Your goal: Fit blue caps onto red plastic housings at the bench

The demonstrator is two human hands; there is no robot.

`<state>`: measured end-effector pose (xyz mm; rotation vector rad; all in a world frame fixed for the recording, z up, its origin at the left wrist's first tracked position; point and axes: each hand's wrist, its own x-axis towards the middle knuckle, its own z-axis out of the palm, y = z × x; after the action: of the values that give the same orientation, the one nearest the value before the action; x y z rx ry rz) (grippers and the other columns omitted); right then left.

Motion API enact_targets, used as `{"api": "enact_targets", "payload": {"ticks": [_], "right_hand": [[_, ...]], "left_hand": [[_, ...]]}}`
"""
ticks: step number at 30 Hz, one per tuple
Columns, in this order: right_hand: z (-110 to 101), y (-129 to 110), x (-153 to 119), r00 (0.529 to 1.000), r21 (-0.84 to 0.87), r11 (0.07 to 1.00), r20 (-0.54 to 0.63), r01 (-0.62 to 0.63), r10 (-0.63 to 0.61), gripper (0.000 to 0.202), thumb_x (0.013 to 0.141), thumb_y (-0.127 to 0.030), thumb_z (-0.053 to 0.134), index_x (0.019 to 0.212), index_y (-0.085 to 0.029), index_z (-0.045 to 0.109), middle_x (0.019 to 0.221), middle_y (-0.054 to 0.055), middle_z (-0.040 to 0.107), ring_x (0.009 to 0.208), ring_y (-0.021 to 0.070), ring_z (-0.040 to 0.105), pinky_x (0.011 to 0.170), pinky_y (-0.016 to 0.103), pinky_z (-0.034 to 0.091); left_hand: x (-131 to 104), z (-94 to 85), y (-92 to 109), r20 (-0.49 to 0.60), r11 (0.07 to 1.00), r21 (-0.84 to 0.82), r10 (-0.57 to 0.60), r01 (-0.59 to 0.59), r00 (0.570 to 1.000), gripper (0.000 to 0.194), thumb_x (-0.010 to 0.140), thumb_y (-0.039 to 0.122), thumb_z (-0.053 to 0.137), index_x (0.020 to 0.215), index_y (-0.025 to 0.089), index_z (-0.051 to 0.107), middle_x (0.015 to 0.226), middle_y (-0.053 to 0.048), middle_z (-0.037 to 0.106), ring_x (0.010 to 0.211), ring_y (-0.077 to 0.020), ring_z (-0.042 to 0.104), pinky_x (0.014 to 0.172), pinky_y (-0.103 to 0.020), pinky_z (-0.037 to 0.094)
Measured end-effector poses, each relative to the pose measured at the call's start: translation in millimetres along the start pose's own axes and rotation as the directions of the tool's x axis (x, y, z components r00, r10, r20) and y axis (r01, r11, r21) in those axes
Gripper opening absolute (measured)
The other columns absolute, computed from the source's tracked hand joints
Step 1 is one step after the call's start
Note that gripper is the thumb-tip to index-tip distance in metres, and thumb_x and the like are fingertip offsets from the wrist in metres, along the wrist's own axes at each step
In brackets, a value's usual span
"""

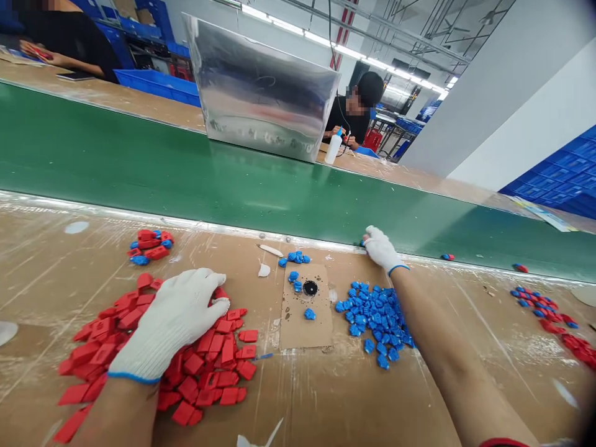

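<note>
My left hand (181, 316), in a white knitted glove with a blue cuff, lies over a heap of red plastic pieces (228, 347). Its thumb and fingers are apart, with red showing between them. My right hand (382, 249), gloved the same way, reaches to the near edge of the green belt (279, 186). The fingers are closed, and a small dark bit shows at their tips, too hidden to name. Below that wrist is a pile of small blue pieces (375, 316). Between the piles lies a cardboard sheet (305, 335), bearing a round black dish (310, 288) and a few blue pieces.
Joined red-and-blue pieces (151, 245) sit at the left, with more (540, 304) at the right. Two lie along the belt. A metal panel (265, 93) and a white bottle (333, 148) stand beyond it. Two people work across the belt.
</note>
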<state>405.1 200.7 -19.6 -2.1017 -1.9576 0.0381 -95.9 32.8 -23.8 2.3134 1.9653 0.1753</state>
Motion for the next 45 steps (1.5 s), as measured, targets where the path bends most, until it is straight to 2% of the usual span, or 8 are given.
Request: {"api": "enact_targets", "payload": {"ticks": [5,8,11,16,21,29,37,45], "right_hand": [[-40,45,-24,0.956,0.231,0.966,-0.237,-0.118,0.173,0.078,0.106,-0.063,0.004,0.147,-0.018,0.053,0.126,0.018,0.069,0.102,0.0258,0.069,0.083,0.037,0.059],[-56,59,-65,0.977,0.258,0.965,-0.19,-0.046,0.098,0.065,0.103,-0.062,0.022,0.132,-0.02,0.063,0.117,0.014,0.072,0.101,0.0257,0.07,0.083,0.038,0.06],[-56,53,-107,0.996,0.211,0.974,0.014,0.079,-0.084,0.033,0.088,-0.042,0.055,0.108,-0.023,0.074,0.117,0.011,0.077,0.11,0.0283,0.07,0.098,0.042,0.057],[-42,23,-120,0.923,0.116,0.974,0.315,0.194,-0.221,0.025,0.073,-0.02,0.063,0.092,-0.026,0.079,0.106,0.006,0.082,0.102,0.0289,0.072,0.093,0.037,0.053],[-39,5,-101,0.898,0.08,0.977,0.386,0.196,-0.212,0.029,0.069,-0.014,0.064,0.091,-0.025,0.078,0.096,0.005,0.081,0.087,0.0254,0.07,0.08,0.031,0.05],[-78,-19,-127,0.965,0.261,0.935,0.034,0.241,-0.259,0.011,0.09,-0.025,0.05,0.092,-0.021,0.06,0.091,0.005,0.066,0.084,0.0207,0.06,0.081,0.036,0.051],[-96,-136,-129,0.778,0.613,0.556,-0.163,0.562,-0.607,0.018,0.091,-0.019,0.068,0.076,-0.022,0.059,0.083,-0.001,0.06,0.083,0.0172,0.054,0.077,0.035,0.046],[-54,-152,-133,0.715,0.603,0.584,0.033,0.543,-0.698,0.019,0.079,-0.004,0.051,0.078,-0.022,0.057,0.079,-0.002,0.057,0.077,0.0154,0.05,0.074,0.032,0.04]], "left_hand": [[2,-10.5,12,-0.045,0.991,-0.12,-0.06,0.054,0.997,0.048,0.086,0.04,0.054,0.123,0.015,0.072,0.131,-0.023,0.077,0.127,-0.0488,0.069,0.105,-0.061,0.052],[-2,-23.3,27,-0.063,0.934,-0.336,-0.153,0.123,0.986,0.044,0.083,0.042,0.06,0.121,0.021,0.068,0.128,-0.018,0.078,0.122,-0.0475,0.071,0.1,-0.059,0.055],[-11,-32.6,46,-0.068,0.733,-0.666,-0.248,0.141,0.966,0.039,0.078,0.043,0.072,0.112,0.026,0.063,0.113,-0.009,0.079,0.108,-0.0374,0.074,0.09,-0.048,0.059],[-17,-35.1,75,0.005,0.269,-0.959,-0.282,0.084,0.959,0.044,0.069,0.037,0.085,0.093,0.026,0.049,0.088,0.001,0.07,0.071,-0.0182,0.064,0.063,-0.031,0.053],[-11,-25.2,79,0.027,0.174,-0.982,-0.251,0.073,0.968,0.043,0.071,0.034,0.085,0.086,0.025,0.046,0.08,0.003,0.064,0.064,-0.0127,0.054,0.059,-0.026,0.044],[-14,-26.8,89,0.108,-0.055,-0.993,-0.193,0.1,0.975,0.034,0.087,0.041,0.076,0.088,0.025,0.045,0.068,0.006,0.055,0.058,-0.0119,0.048,0.053,-0.024,0.039],[-9,-25.7,103,0.205,-0.372,-0.918,-0.143,0.139,0.968,0.037,0.094,0.047,0.074,0.087,0.024,0.047,0.062,0.01,0.043,0.05,-0.0076,0.034,0.047,-0.019,0.031],[-5,-19.8,96,0.251,-0.561,-0.815,-0.115,0.146,0.961,0.031,0.097,0.028,0.068,0.074,0.02,0.049,0.066,0.004,0.05,0.056,-0.0098,0.047,0.054,-0.022,0.043]]}}
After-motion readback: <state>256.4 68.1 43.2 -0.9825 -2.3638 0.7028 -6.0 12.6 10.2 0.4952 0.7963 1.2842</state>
